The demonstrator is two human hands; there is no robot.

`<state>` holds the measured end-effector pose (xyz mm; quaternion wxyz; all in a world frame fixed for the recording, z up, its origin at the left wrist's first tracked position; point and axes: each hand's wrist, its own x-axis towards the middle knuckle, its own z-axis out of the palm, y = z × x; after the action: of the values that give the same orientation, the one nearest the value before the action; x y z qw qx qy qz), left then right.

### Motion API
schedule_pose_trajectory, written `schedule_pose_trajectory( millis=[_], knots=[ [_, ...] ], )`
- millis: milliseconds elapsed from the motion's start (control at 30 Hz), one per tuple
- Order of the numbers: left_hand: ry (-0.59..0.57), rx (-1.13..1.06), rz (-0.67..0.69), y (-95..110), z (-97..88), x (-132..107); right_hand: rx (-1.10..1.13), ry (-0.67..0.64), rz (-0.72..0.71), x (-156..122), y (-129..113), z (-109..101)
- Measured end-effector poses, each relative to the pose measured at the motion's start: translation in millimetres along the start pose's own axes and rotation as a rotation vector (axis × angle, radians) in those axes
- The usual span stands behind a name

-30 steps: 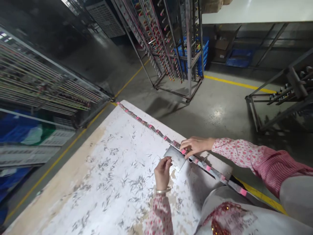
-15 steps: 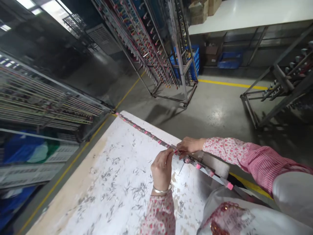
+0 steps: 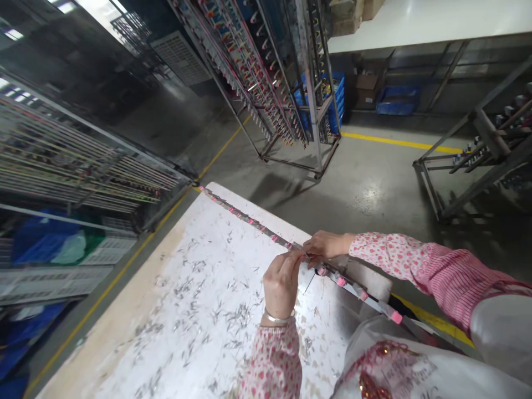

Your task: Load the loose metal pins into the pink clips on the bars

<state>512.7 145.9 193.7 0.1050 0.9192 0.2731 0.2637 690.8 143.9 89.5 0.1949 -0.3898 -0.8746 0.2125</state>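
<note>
A long narrow dark strip (image 3: 282,242) with several small pink pieces (image 3: 341,281) along it lies across the table's far edge and runs toward my body. My left hand (image 3: 281,282), with a bangle at the wrist, is closed in a pinch at the strip's middle; its fingertips hide what they hold. Right beside it, my right hand (image 3: 327,245) has its fingers curled over the strip from the far side. The two hands' fingertips meet there. A thin dark wire-like piece (image 3: 310,282) sticks out below the strip. Many small metal bits (image 3: 239,317) lie scattered over the white tabletop (image 3: 208,221).
A metal rack (image 3: 316,122) hung with rows of small coloured parts stands beyond the table. Another rack (image 3: 440,166) is at right, and long rods fill a rack (image 3: 103,149) at left. Blue crates (image 3: 397,101) sit under a white bench (image 3: 436,25).
The view has shifted slightly, so the scene sits a little further right. Both hands stay at the same part of the strip, the left fingertips now closer against the right hand's.
</note>
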Motion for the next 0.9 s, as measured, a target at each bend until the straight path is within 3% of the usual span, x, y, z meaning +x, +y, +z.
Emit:
schedule_pose_trajectory(
  millis=[100, 167, 300, 333, 367, 400, 533, 667, 800, 900],
  knots=[
    [-0.01, -0.031, -0.009, -2, -1.4, -4, 0.012, -0.009, 0.032, -2, -2, -4],
    [0.045, -0.042, -0.119, -15, -3.0, -12, 0.039, 0.007, 0.06, -7, -3, -8],
    [0.276, 0.011, -0.674, -78, 4.5, -54, 0.268, 0.073, 0.162, -29, -3, -20],
    [0.225, 0.038, -0.814, -98, 10.5, -69, 0.384, 0.094, 0.196, -36, -5, -23],
    [0.075, 0.045, -0.945, -116, 18.2, -85, 0.512, 0.112, 0.227, -43, -7, -25],
    [-0.006, 0.032, -1.0, -132, 27.4, -100, 0.637, 0.119, 0.251, -50, -10, -27],
    [-0.1, 0.016, -1.131, -167, 68.8, -150, 0.945, 0.058, 0.283, -67, -26, -31],
    [-0.075, -0.013, -1.183, -173, 98.4, -165, 0.952, 0.073, 0.31, -66, -38, -28],
    [-0.039, -0.068, -1.242, -183, 110.9, -165, 0.869, 0.122, 0.311, -58, -41, -23],
    [-0.012, -0.13, -1.316, -191, 107.9, -172, 0.818, 0.15, 0.271, -56, -39, -17]
  ],
)
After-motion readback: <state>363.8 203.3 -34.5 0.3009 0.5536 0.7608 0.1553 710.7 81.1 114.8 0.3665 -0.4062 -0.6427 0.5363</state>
